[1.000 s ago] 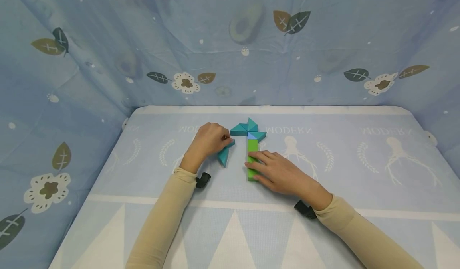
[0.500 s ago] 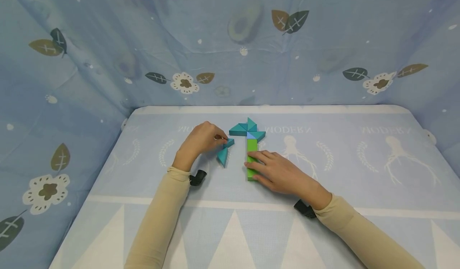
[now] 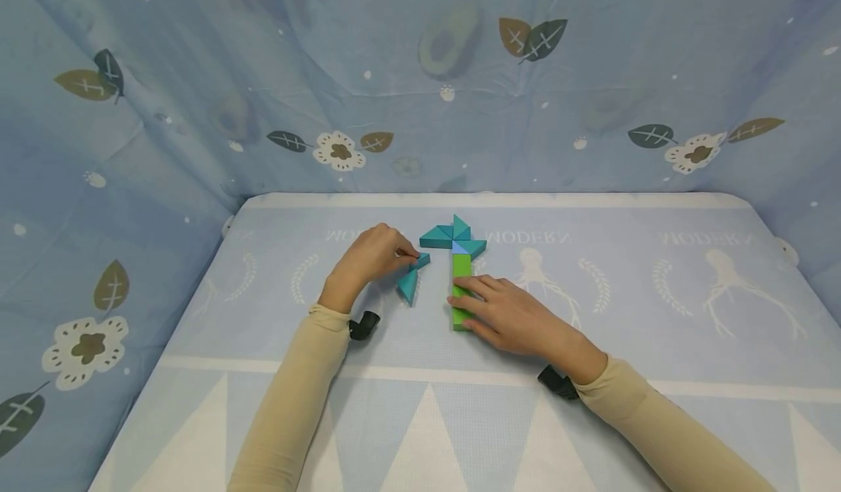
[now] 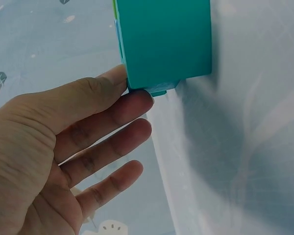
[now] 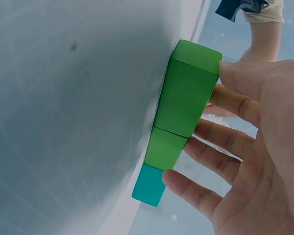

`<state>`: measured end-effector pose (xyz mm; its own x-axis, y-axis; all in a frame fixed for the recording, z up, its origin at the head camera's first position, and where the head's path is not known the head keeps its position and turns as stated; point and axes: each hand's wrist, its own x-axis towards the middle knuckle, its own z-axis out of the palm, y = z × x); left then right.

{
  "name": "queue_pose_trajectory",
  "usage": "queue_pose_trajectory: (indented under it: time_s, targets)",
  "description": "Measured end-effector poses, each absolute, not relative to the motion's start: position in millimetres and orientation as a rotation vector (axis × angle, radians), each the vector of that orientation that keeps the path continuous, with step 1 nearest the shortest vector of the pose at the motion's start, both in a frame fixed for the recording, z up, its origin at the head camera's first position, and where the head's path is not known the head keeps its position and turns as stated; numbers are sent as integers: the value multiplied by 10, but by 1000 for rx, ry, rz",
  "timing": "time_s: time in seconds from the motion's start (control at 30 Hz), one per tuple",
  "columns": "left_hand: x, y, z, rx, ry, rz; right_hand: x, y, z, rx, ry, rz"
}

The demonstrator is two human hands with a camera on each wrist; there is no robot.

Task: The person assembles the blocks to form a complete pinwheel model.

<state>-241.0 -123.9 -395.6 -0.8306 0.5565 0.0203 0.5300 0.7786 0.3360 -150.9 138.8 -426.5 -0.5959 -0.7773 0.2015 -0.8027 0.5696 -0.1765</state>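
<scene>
In the head view my left hand (image 3: 373,257) is at the left, thumb and index finger pinching the tip of a small teal triangular block (image 3: 423,260). Just below it another teal triangular block (image 3: 407,287) lies on the table. A teal block face (image 4: 166,44) fills much of the left wrist view, thumb and index meeting at its corner while the other fingers spread. My right hand (image 3: 509,317) rests loosely with its fingers on a row of green blocks (image 3: 462,267). Thumb and fingertips touch the side of the green row (image 5: 183,95) in the right wrist view.
Several teal triangular blocks (image 3: 436,236) form a pinwheel shape at the top of the green row, with a light blue triangular block (image 3: 458,247) between. A patterned mat (image 3: 657,302) covers the table; a blue printed curtain (image 3: 394,76) hangs behind.
My left hand has drawn back slightly to the left, exposing more of the small teal block at its fingertips. The right hand and the green row have stayed put.
</scene>
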Motion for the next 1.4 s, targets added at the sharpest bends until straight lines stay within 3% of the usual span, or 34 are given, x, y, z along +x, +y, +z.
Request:
queue_pose_trajectory:
  time_s: [1.4]
  targets:
    - [-2395, -1066, -4046, 950, 2868, 423, -1523, 1398, -4292, 1361, -2685, 372]
